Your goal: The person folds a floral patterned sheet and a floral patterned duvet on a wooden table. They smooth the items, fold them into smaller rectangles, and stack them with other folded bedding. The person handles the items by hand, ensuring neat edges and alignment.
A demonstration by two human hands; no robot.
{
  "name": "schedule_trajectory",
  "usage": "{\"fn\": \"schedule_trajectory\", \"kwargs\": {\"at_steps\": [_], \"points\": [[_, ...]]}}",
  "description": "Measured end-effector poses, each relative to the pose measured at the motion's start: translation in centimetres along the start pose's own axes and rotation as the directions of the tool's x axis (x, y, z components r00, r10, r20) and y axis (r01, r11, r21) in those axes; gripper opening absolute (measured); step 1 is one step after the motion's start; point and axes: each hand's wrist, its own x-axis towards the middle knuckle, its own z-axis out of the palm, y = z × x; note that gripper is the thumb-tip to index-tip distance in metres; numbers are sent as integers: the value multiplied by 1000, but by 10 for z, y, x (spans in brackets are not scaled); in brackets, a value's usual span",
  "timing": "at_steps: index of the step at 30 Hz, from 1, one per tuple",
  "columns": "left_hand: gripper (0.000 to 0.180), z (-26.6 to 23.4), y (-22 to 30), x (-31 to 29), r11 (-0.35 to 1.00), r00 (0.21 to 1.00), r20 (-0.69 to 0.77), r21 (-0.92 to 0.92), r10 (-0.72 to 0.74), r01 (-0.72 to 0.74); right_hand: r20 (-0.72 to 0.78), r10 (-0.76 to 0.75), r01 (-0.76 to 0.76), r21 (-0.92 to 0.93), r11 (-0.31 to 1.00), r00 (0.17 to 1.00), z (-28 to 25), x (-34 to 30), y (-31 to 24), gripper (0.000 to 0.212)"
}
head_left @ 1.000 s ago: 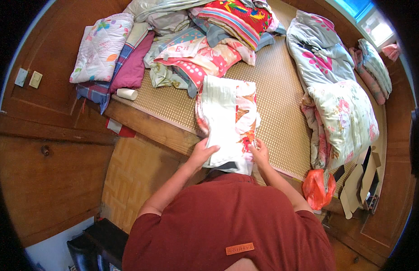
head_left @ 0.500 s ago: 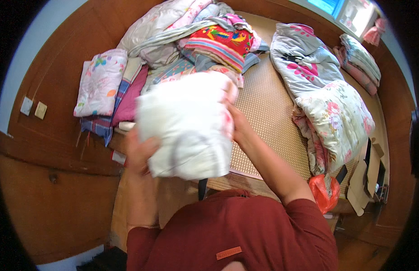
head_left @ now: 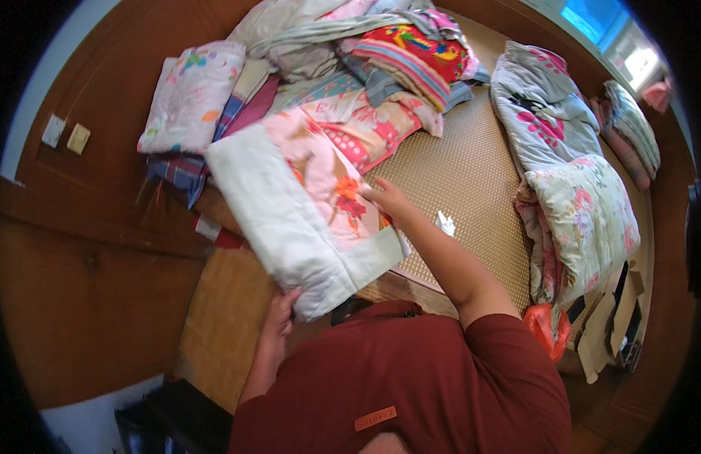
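Between my two hands is a folded quilt [head_left: 320, 204] with a broad white border and a pink panel of red and orange flowers, held at a slant over the near edge of the bed. My left hand [head_left: 281, 312] grips its lower near corner, fingers bent over the white border. On the far right side my right hand [head_left: 382, 200] grips the pink edge, the thumb showing and some fingers hidden behind the cloth. Just beyond the quilt lies a red-and-pink patterned cloth bundle [head_left: 373, 125].
A woven mat [head_left: 464, 166] covers the bed, with a crumpled white tissue [head_left: 444, 223] on it. A folded white floral quilt [head_left: 190, 94] sits left, a striped red bundle [head_left: 411, 64] far. A flowered quilt [head_left: 585, 219], red plastic bag [head_left: 547, 329] and opened cardboard box [head_left: 604, 333] are right.
The quilt has turned and tilted, bringing its pink flowered panel into view. My left hand has moved down and nearer to a lower corner. The tissue on the mat now shows.
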Motion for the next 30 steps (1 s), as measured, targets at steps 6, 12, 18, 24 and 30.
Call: {"fn": "schedule_trajectory", "kwargs": {"at_steps": [6, 12, 18, 24, 30], "points": [[37, -42, -93, 52, 910, 942, -85, 245, -323, 334, 170, 173, -44, -578, 815, 970, -62, -51, 179, 66], [42, -9, -68, 58, 893, 895, 77, 148, -440, 426, 128, 138, -93, -310, 946, 982, -79, -59, 207, 61], [48, 87, -69, 51, 913, 767, 496, 245, -407, 326, -274, 68, -136, -238, 962, 959, -87, -55, 129, 67], [53, 88, -132, 85, 665, 726, 473, 746, -499, -29, -272, 5, -94, -315, 945, 962, -120, -61, 117, 60], [8, 28, -42, 111, 814, 928, 78, 512, -364, 276, -201, 162, -207, -229, 951, 966, -121, -125, 152, 57]]}}
